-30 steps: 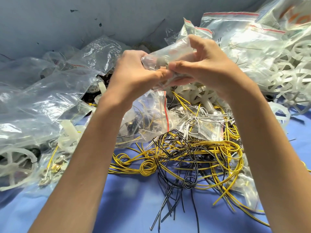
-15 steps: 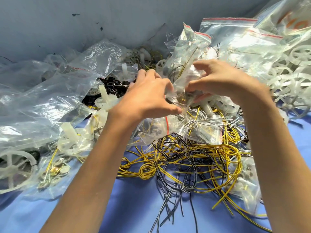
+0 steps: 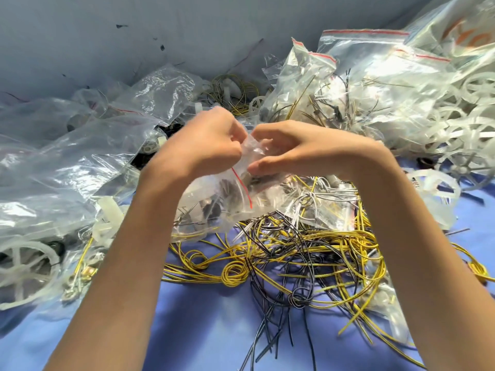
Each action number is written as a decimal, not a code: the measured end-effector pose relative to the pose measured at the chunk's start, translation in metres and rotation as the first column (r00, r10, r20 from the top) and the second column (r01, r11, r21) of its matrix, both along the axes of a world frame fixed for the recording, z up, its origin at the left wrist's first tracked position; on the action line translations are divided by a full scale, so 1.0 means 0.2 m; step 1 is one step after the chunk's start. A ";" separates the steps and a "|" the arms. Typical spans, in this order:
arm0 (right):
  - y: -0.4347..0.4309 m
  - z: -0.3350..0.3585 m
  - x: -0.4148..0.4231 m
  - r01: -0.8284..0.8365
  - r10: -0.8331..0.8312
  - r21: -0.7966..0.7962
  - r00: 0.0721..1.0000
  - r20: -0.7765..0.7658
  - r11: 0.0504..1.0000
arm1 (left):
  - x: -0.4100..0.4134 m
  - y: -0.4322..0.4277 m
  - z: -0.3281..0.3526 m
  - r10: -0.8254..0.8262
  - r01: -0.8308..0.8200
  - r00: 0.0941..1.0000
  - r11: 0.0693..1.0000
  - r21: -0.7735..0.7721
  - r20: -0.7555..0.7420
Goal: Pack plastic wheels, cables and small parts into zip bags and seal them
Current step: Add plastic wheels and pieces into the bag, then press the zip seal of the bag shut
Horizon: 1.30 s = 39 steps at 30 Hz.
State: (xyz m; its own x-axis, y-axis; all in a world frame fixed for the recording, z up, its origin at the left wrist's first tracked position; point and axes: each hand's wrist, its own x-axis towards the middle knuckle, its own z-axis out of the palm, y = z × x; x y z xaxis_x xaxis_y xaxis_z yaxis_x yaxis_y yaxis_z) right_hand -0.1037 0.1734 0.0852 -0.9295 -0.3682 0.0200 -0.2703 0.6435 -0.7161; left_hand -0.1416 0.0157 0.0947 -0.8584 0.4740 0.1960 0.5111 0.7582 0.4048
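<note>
Just above the cable tangle [image 3: 294, 250] on the blue counter [image 3: 201, 317], the left hand [image 3: 203, 148] and right hand [image 3: 308, 153] hold up a small zip bag [image 3: 211, 202] with dark small parts inside. The fingers [image 3: 261, 128] of both are curled, pinching the clear plastic near its red zip strip [image 3: 242, 188]. This looks like the sealing step. The next move probably calls for lining up both lips of the strip and pressing along it end to end.
</note>
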 end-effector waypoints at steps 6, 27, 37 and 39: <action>-0.10 -0.04 -0.03 -0.044 0.044 0.018 0.999 0.000 0.999 | 0.01 -0.05 0.06 0.015 -0.002 0.999 0.955 0.297 -0.042; -0.07 -0.02 0.00 -0.212 0.198 0.452 0.977 0.077 0.867 | 0.13 0.07 0.10 -0.319 0.161 0.941 0.711 0.685 0.110; 0.05 0.09 0.08 0.004 -0.002 -0.026 0.996 0.086 1.000 | -0.10 -0.13 -0.06 -0.255 0.197 0.839 0.966 0.168 0.480; 0.06 0.10 0.08 0.013 -0.011 -0.011 0.994 0.108 1.000 | -0.13 -0.16 -0.09 -0.155 0.181 0.868 0.983 -0.010 0.471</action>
State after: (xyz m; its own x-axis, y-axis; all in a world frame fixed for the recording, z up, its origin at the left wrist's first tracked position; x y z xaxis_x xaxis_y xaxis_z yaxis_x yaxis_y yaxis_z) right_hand -0.0882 0.1863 0.1052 -0.9309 -0.3573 -0.0766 -0.1833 0.6380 -0.7479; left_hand -0.1685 -0.0161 0.0767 -0.7498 0.6179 -0.2365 0.3945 0.7045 0.5900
